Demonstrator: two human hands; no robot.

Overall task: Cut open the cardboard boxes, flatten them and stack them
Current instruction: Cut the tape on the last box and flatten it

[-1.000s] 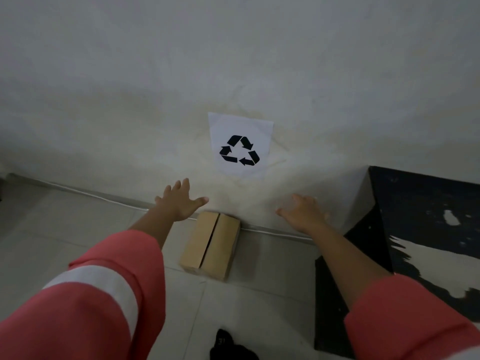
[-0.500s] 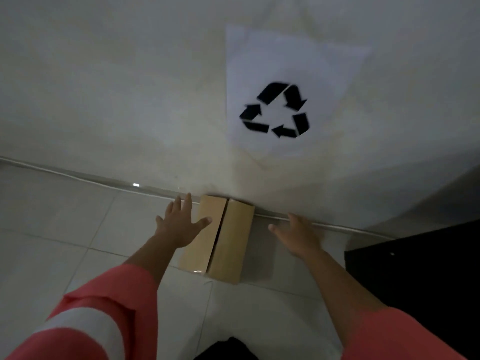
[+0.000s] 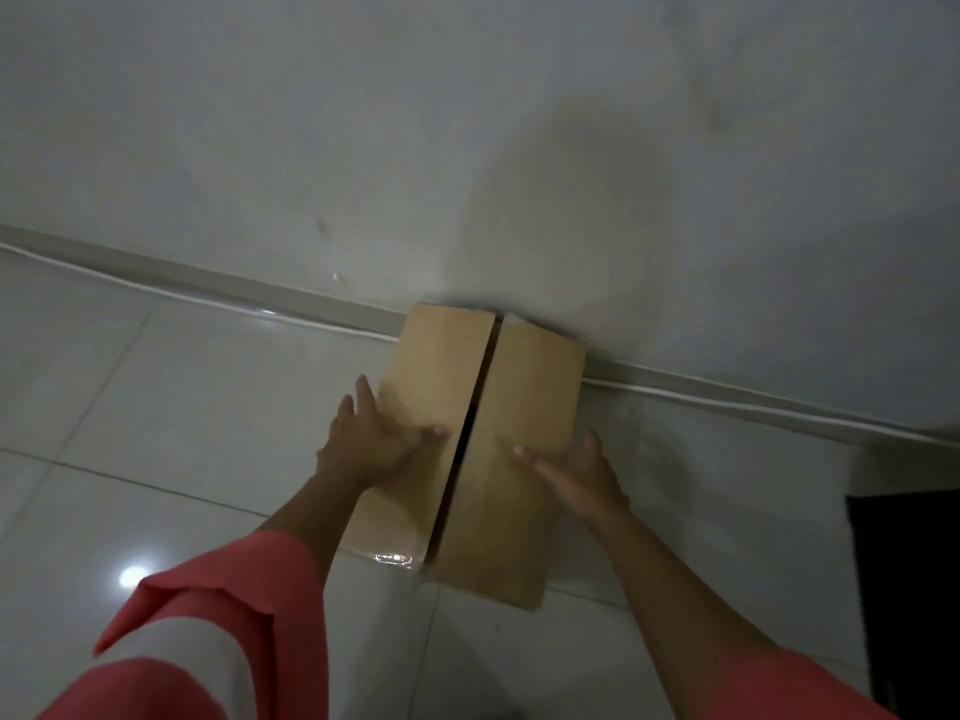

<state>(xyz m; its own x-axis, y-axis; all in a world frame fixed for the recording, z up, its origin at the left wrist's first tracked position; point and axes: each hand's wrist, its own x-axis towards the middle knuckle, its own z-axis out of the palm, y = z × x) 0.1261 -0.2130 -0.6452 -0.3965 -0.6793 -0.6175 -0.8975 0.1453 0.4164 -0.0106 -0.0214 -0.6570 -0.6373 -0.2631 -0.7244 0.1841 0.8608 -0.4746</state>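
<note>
A brown cardboard box (image 3: 524,387) stands on the pale tiled floor with its far end against the wall. Its two top flaps meet along a dark centre slit. My left hand (image 3: 371,441) lies on the left flap, thumb near the slit and fingers over the left edge. My right hand (image 3: 576,472) lies on the right flap, thumb pointing toward the slit and fingers at the right side. Both hands have their fingers spread against the box. Whether they grip its sides is hard to tell.
A white wall (image 3: 467,148) rises just behind the box, with a skirting strip and a thin white cable (image 3: 182,296) along its foot. A black object (image 3: 914,589) stands on the floor at the right edge.
My view has dropped closer to the floor and the recycling sign has left the frame. Both hands have moved from beside the box onto its top flaps.
</note>
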